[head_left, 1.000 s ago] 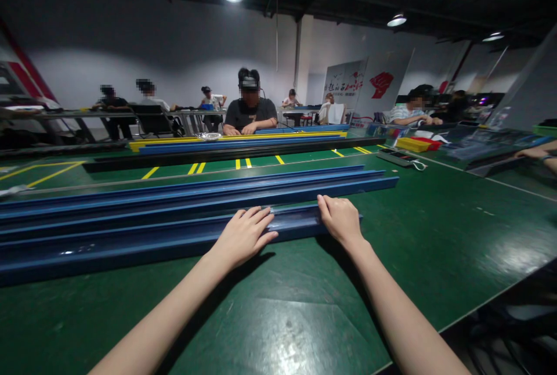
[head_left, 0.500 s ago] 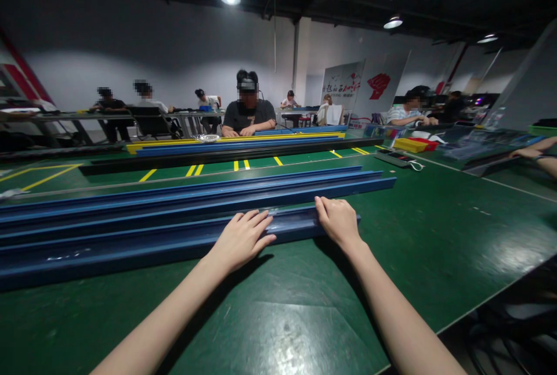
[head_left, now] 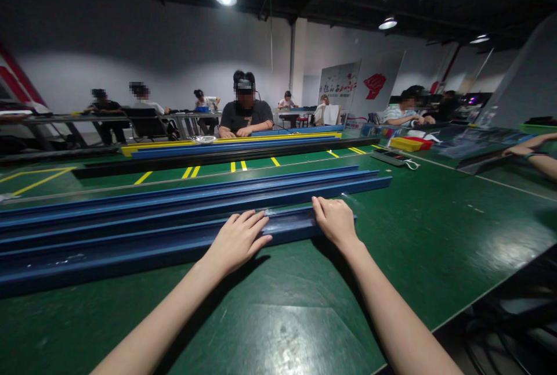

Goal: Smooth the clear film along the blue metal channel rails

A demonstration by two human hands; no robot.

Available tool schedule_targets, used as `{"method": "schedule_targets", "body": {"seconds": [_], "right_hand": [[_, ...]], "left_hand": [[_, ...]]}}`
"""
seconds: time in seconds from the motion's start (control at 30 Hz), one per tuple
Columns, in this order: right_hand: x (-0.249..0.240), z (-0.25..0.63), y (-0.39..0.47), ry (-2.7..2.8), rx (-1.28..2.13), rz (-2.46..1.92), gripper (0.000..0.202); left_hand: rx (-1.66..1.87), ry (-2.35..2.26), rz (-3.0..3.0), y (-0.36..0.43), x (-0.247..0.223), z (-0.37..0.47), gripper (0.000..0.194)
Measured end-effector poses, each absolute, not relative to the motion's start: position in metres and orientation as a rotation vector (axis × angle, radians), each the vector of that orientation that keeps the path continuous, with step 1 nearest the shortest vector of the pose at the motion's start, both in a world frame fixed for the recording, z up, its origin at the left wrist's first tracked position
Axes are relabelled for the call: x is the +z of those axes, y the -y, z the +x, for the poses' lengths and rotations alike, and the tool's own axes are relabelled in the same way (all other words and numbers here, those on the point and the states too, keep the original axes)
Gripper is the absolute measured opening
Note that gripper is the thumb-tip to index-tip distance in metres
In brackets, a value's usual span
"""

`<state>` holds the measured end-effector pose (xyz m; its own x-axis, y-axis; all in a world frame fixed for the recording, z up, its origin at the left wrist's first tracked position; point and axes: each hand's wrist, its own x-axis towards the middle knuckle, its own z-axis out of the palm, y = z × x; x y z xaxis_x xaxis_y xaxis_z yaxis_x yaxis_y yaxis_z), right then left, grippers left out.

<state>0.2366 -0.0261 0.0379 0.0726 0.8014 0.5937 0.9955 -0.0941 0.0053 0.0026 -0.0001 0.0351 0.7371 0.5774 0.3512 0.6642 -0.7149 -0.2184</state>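
Observation:
A long blue channel with raised side walls lies on the green table in front of me and runs off to the left. My left hand rests across it, palm down, fingers stretched over the trough and thumb apart. Near its right end, my right hand has its fingers curled over the channel; the fingertips are partly hidden. Between the hands the trough looks shiny. Just behind lie more blue channels, side by side and roughly parallel.
Across the green table lie a black rail and a yellow rail. A grey device with a white cord and a yellow tray are at the right. A co-worker sits opposite; another person's arm reaches in at right.
The whole view has shifted slightly, so everything appears a little further left. Both hands keep the same places on the blue channel.

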Motion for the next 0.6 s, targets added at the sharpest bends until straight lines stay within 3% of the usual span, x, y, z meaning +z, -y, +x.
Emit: {"method": "schedule_targets", "body": {"seconds": [0.6], "right_hand": [[0.038,0.2369,0.0255,1.807,-0.633,-1.951,0.042]], "left_hand": [[-0.352,0.942,-2.597,-0.0009,0.032,0.0019,0.045]]}}
